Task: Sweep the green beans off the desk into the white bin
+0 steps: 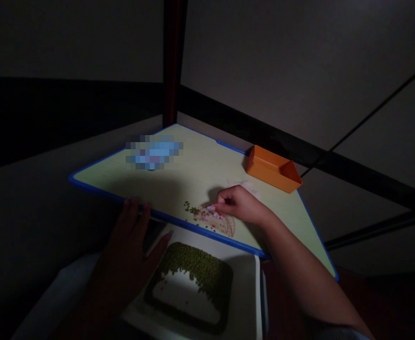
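Observation:
My right hand (241, 204) is low over the tabletop, its fingers curled and the thumb pressed to the index finger. What the pinch holds, if anything, is hidden. Just left of its fingertips lie small green beans (192, 208), with a few pinkish bits (207, 217) among them on a printed pattern. My left hand (133, 241), dim in shadow, has its fingers spread by the near blue edge of the table. Below that edge, a white tub (245, 278) contains many green beans (196, 259), heaped mostly on its far side.
An orange open box (273, 172) stands at the back right of the pale, blue-rimmed table (207, 165). A blurred bluish item (156, 153) lies at the back left. Walls meet in a corner behind the table, around a dark red post (172, 61).

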`<control>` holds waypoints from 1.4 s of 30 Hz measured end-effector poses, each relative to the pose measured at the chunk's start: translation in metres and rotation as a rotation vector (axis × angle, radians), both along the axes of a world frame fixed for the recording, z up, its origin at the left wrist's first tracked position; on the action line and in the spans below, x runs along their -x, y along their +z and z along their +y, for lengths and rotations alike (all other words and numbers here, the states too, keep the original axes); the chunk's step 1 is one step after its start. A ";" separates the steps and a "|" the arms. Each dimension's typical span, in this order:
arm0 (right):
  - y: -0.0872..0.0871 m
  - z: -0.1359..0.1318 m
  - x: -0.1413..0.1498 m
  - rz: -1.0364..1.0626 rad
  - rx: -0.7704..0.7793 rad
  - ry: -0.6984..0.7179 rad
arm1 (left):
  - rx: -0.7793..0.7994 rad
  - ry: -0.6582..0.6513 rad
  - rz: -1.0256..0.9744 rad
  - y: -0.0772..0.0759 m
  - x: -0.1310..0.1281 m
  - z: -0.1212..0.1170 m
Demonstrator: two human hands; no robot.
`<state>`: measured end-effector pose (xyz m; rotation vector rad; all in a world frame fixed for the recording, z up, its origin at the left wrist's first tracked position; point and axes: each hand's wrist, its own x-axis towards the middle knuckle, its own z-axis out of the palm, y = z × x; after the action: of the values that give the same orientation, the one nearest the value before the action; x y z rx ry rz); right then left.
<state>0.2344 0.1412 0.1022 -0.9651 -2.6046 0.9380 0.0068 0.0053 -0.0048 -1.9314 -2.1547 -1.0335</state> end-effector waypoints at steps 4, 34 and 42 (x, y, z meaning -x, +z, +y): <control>-0.001 -0.001 0.003 -0.007 -0.013 0.004 | 0.014 -0.006 -0.013 0.001 0.000 0.000; -0.010 -0.006 0.021 0.076 0.030 -0.154 | 0.055 -0.002 -0.081 0.007 -0.005 0.000; -0.011 -0.006 0.016 0.182 0.135 -0.048 | 0.125 0.003 -0.125 0.012 -0.005 0.000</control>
<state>0.2185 0.1352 0.0916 -0.9219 -2.3838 1.1444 0.0116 0.0056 0.0068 -1.9638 -2.3406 -1.0712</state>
